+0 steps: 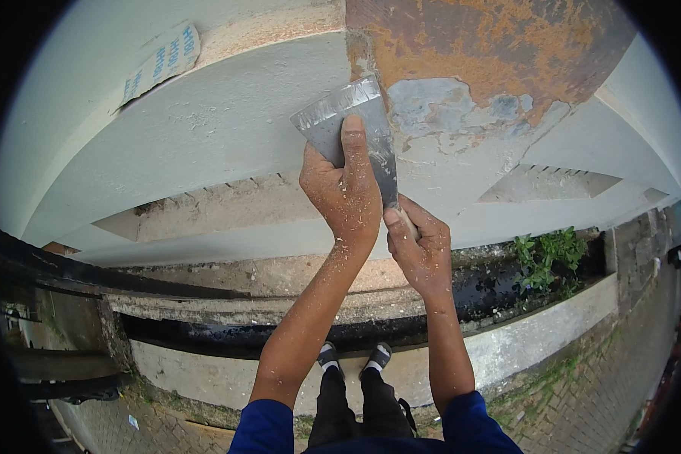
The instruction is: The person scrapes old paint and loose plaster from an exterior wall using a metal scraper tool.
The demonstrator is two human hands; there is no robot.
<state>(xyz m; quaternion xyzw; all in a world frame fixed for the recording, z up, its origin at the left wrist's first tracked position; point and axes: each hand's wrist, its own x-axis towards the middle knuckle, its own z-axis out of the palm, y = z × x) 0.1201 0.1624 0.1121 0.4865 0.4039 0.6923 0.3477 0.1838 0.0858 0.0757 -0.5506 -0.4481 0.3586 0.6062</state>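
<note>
A wide metal scraper (pixel 381 153) lies tilted against the pale painted wall (pixel 232 113), its bright edge towards the top of the picture. My left hand (pixel 349 176) grips the blade, with the thumb flat on its face. My right hand (pixel 419 244) is closed around the light-coloured handle at the lower end. Beside the blade, a patch of wall (pixel 431 105) shows chipped paint and grey filler, and above it spreads a worn orange-brown surface (pixel 499 45). Pale flakes speckle both hands and forearms.
A peeling sheet with blue print (pixel 162 65) hangs at the upper left. Below the wall runs a dark open drain (pixel 204 335), with a leafy plant (pixel 550 258) on the right. My feet stand on its concrete edge (pixel 533 323); brick paving (pixel 579 391) lies beyond.
</note>
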